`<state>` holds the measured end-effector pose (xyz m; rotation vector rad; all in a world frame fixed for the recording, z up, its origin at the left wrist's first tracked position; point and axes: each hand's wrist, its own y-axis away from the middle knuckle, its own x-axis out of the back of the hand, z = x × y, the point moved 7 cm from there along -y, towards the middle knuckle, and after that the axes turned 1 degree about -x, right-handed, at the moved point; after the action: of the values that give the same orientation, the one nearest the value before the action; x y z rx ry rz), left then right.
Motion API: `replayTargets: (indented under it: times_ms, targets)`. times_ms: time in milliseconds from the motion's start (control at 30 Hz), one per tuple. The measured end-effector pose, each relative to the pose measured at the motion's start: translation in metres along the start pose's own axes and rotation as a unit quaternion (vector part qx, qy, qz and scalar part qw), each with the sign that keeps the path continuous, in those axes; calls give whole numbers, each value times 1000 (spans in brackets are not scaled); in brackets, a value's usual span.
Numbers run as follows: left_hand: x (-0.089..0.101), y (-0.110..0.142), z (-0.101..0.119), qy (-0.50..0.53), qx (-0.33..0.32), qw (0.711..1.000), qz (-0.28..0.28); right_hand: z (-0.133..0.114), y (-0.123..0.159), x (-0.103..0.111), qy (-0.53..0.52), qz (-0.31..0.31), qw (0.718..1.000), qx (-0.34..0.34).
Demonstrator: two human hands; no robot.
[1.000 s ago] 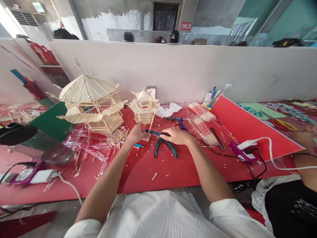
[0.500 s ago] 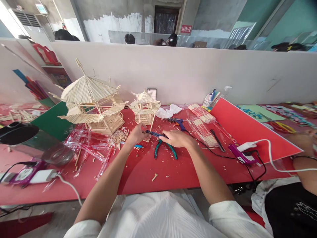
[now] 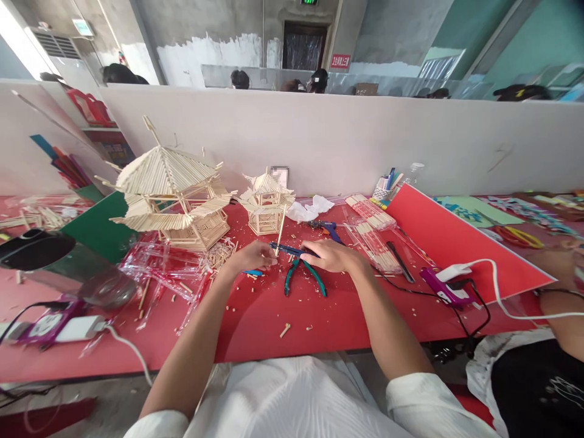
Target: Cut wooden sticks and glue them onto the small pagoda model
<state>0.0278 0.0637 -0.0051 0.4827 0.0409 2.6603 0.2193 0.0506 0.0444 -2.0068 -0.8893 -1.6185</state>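
My left hand (image 3: 258, 255) has its fingers closed on the lower end of a thin wooden stick (image 3: 281, 228) that stands nearly upright. My right hand (image 3: 329, 254) grips a slim dark-blue tool (image 3: 289, 248) whose exact kind I cannot make out. The tool's far end meets the stick beside my left fingertips. Just below my right hand lie pliers with teal handles (image 3: 306, 278), spread apart on the red table. Behind my hands stands a small pagoda model (image 3: 265, 201) built of sticks. A larger stick pagoda (image 3: 171, 194) is to its left.
A glue gun (image 3: 327, 230) and stick packs (image 3: 371, 228) lie behind my right hand. Crumpled plastic wrap (image 3: 159, 267) and a clear container (image 3: 86, 274) are at left. A red board (image 3: 456, 243) leans right, near a power strip (image 3: 449, 289). Another person's arm (image 3: 556, 267) is at far right.
My left hand has moved slightly down and toward me. The stick has shifted lower with it, against the blue tool's end. My right hand keeps its grip.
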Motion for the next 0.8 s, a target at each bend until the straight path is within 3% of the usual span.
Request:
replayTargets:
  times_ms: [100, 233, 333, 400, 533, 800]
  targets:
    - [-16, -4, -9, -39, 27, 997, -59, 0, -3, -1, 9, 14, 1000, 6]
    - [-20, -4, -9, -81, 30, 994, -63, 7, -7, -5, 34, 19, 999, -6]
    - [-8, 1, 6, -74, -3, 997, -3, 13, -7, -5, 39, 20, 999, -16]
    - [1, 7, 24, -53, -70, 995, 41, 15, -7, -5, 39, 20, 999, -21]
    - [1, 16, 51, -41, -176, 983, 29, 16, -8, -3, 36, 36, 999, -19]
    - [6, 11, 48, -135, -199, 968, 70, 7, -13, -1, 67, 67, 995, -20]
